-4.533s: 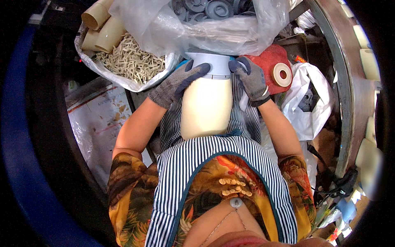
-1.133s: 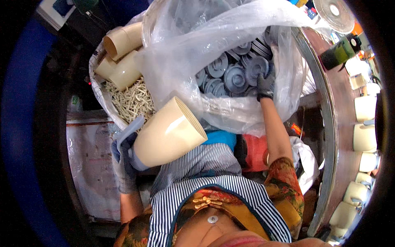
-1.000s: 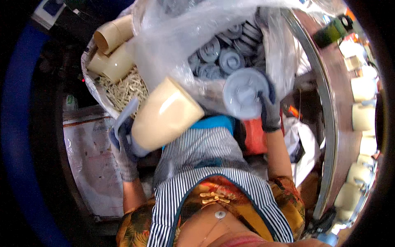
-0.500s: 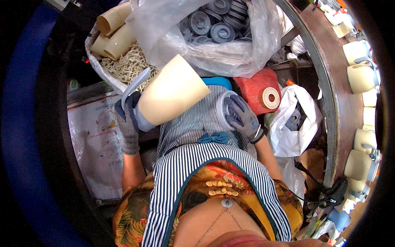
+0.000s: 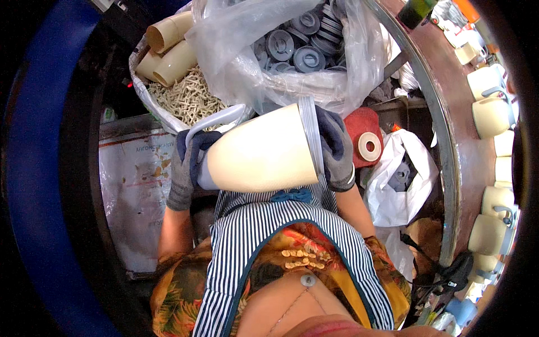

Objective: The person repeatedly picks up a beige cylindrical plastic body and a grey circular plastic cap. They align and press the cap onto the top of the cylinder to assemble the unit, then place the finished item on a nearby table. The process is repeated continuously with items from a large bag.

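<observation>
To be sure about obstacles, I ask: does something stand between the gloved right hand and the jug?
Yes: the grey disc is between them, at the wide end of the jug, with the right hand on its outer side. Nothing else visible stands between.

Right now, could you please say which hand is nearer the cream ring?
Right: the right hand is just left of the ring; the left hand is farther left, beyond the jug.

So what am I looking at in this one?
Someone holds a cream jug sideways. The left hand, gloved, grips its handle end; the gloved right hand is set against a blue-grey disc at the wide opposite end. Whether that disc is fully seated can't be told. Beyond, an open clear plastic bag holds more grey discs.
</observation>
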`<action>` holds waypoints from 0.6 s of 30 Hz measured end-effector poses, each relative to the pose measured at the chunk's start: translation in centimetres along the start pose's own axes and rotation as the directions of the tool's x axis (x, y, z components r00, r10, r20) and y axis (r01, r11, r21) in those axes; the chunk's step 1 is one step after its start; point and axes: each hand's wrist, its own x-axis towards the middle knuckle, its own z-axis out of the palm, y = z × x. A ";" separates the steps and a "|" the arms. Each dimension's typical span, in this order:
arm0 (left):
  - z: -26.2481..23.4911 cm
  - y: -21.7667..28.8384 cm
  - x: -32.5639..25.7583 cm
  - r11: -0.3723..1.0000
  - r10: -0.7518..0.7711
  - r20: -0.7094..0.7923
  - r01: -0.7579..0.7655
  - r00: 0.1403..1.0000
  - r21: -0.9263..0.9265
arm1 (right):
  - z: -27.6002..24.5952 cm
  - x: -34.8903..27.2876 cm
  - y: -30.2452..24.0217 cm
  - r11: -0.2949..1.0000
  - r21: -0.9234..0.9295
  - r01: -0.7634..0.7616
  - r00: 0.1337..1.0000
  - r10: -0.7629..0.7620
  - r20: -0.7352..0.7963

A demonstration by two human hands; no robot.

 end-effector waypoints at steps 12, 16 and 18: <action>0.1 1.8 4.6 0.826 -0.270 0.111 0.290 0.956 -0.483 | -0.8 -2.7 -0.6 0.991 -0.065 0.114 0.993 -0.116 -0.024; -0.6 3.0 4.7 0.902 -0.201 0.053 0.206 0.978 -0.380 | 0.6 -4.3 2.5 0.942 0.313 -0.121 0.985 0.154 -0.084; -2.4 6.4 6.2 0.960 0.055 0.069 -0.034 0.996 -0.276 | 1.9 -6.8 7.7 0.921 0.273 -0.279 0.960 0.270 0.070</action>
